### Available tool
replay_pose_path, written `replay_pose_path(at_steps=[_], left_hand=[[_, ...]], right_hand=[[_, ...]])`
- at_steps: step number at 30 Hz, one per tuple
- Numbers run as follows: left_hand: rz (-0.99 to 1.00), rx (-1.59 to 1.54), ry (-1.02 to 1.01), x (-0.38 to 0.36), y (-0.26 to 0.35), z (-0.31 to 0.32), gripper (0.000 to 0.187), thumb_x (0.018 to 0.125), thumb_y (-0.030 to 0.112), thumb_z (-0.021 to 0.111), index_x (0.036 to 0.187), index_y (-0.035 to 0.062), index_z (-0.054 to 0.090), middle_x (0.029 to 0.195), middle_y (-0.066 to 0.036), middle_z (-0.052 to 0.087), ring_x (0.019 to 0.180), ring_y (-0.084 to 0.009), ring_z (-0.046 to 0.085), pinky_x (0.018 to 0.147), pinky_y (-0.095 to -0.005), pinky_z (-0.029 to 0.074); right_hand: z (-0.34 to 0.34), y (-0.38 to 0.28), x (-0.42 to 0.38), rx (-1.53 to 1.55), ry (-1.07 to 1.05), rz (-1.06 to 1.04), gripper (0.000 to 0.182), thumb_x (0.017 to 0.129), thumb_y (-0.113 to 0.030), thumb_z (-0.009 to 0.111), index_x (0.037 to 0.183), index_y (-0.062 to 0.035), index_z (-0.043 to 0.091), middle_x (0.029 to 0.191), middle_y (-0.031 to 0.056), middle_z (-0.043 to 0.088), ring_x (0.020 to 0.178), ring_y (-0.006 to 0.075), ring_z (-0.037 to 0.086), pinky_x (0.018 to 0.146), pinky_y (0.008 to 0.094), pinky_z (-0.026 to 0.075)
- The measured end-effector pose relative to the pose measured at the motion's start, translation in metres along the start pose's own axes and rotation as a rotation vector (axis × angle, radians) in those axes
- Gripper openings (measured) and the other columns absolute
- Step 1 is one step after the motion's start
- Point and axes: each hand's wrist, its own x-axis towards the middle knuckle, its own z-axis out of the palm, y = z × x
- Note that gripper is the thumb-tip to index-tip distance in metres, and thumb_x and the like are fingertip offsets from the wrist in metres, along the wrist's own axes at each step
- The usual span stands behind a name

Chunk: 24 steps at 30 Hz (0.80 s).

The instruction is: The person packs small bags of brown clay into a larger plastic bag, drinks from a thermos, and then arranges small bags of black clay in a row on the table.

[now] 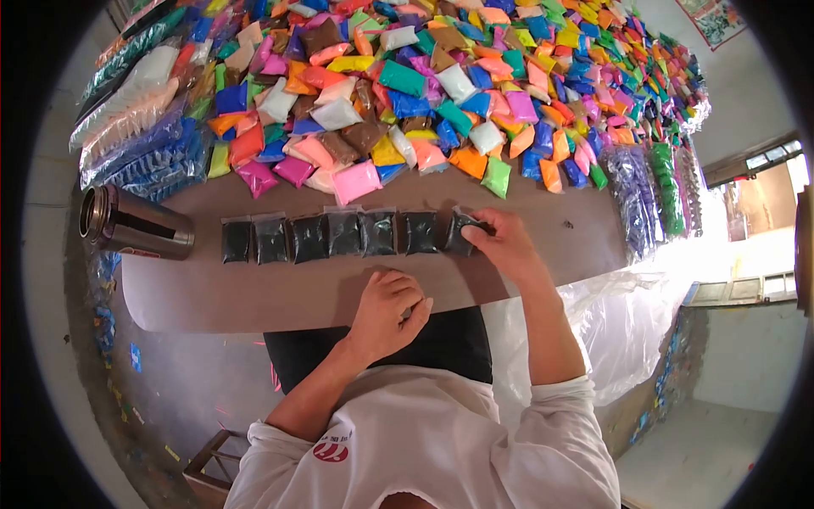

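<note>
While right hand pinches it, black packet tilts diagonally.

Row of seven small black packets laid flat, side by side, along brown surface, just before heap of coloured packets. Each packet: clear plastic bag, dark filling, roughly rectangular, upright in view, neighbours touching or nearly so. Rightmost black packet tilted slightly, gripped at its right edge by right hand, fingers closed over corner. Leftmost packet set near steel flask, not touching. Left hand loosely curled, resting on surface edge below row, clear of packets.
</note>
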Motion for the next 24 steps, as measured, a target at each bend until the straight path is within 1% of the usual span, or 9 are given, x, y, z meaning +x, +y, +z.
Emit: replay_pose_path(at_steps=[4,7,10,11,14,17,20,21,24], left_hand=[[-0.004,0.01,0.005,0.001,0.001,0.002,0.011,0.08,0.008,0.07,0.074,0.006,0.062,0.081,-0.007,0.065,0.085,-0.028,0.061,0.077,-0.0404,0.043],[0.006,0.014,0.021,0.003,0.003,0.002,0.011,0.079,0.007,0.07,0.073,0.0066,0.061,0.081,-0.005,0.066,0.084,-0.0275,0.061,0.076,-0.0403,0.043],[0.009,0.026,0.011,0.003,0.004,0.002,0.012,0.078,0.007,0.071,0.072,0.0067,0.06,0.081,-0.005,0.065,0.084,-0.0266,0.061,0.075,-0.0403,0.042],[0.011,0.036,0.007,0.002,0.003,0.003,0.013,0.078,0.006,0.071,0.072,0.0067,0.06,0.08,-0.005,0.065,0.084,-0.0265,0.061,0.075,-0.0403,0.042],[0.003,0.05,-0.006,0.003,0.003,0.004,0.012,0.077,0.005,0.07,0.071,0.0061,0.059,0.08,-0.005,0.066,0.085,-0.0263,0.062,0.076,-0.0402,0.042],[-0.037,0.045,-0.018,0.004,0.007,0.003,0.011,0.076,0.004,0.069,0.07,0.005,0.06,0.081,-0.006,0.066,0.087,-0.0264,0.063,0.077,-0.04,0.042],[-0.057,0.066,-0.02,0.005,0.008,0.005,0.011,0.075,0.004,0.068,0.069,0.0051,0.06,0.08,-0.006,0.066,0.086,-0.0263,0.063,0.076,-0.0399,0.042],[-0.058,0.075,-0.012,0.005,0.009,0.006,0.011,0.075,0.004,0.068,0.068,0.0053,0.06,0.079,-0.006,0.066,0.085,-0.0263,0.063,0.076,-0.0399,0.042],[-0.036,0.128,0.007,0.007,0.007,0.011,0.014,0.073,0.004,0.069,0.066,0.0072,0.057,0.077,-0.005,0.064,0.081,-0.0258,0.061,0.074,-0.0397,0.042]], right_hand=[[0.009,0.003,0.007,0.024,0.175,-0.12,0.035,0.083,-0.014,0.077,0.114,-0.0001,0.066,0.091,0.0103,0.068,0.075,0.0141,0.064,0.068,0.0312,0.052],[0.014,-0.007,-0.004,-0.013,0.313,-0.147,0.036,0.081,-0.014,0.079,0.113,-0.0053,0.067,0.096,0.0093,0.066,0.075,0.0203,0.066,0.069,0.0339,0.053],[0.018,0.004,-0.008,-0.233,0.225,-0.258,0.033,0.081,-0.016,0.079,0.111,-0.0085,0.068,0.098,0.0091,0.064,0.078,0.0256,0.066,0.07,0.0363,0.053],[0.024,0.007,-0.008,-0.249,0.272,-0.331,0.031,0.082,-0.016,0.079,0.11,-0.0089,0.068,0.101,0.0096,0.065,0.081,0.0281,0.067,0.072,0.0374,0.053],[0.016,0.009,-0.004,-0.209,0.288,-0.377,0.029,0.082,-0.016,0.079,0.108,-0.0066,0.07,0.1,0.008,0.065,0.072,0.0195,0.064,0.066,0.0323,0.052],[-0.004,0.003,0.002,-0.164,0.424,-0.251,0.031,0.081,-0.014,0.079,0.109,-0.0055,0.069,0.103,0.0102,0.065,0.083,0.0254,0.066,0.073,0.0356,0.053],[-0.039,0.01,0.021,-0.438,0.647,-0.463,0.031,0.08,-0.014,0.078,0.107,-0.0038,0.068,0.107,0.0137,0.065,0.098,0.0353,0.062,0.086,0.0431,0.051],[-0.05,0.01,0.028,-0.465,0.618,-0.431,0.038,0.078,-0.014,0.078,0.112,-0.0036,0.066,0.113,0.0164,0.063,0.107,0.0385,0.058,0.092,0.0458,0.048],[-0.079,0.013,0.054,-0.668,0.722,-0.475,0.044,0.078,-0.015,0.078,0.118,-0.0053,0.063,0.121,0.0191,0.059,0.11,0.0404,0.056,0.093,0.0481,0.046]])
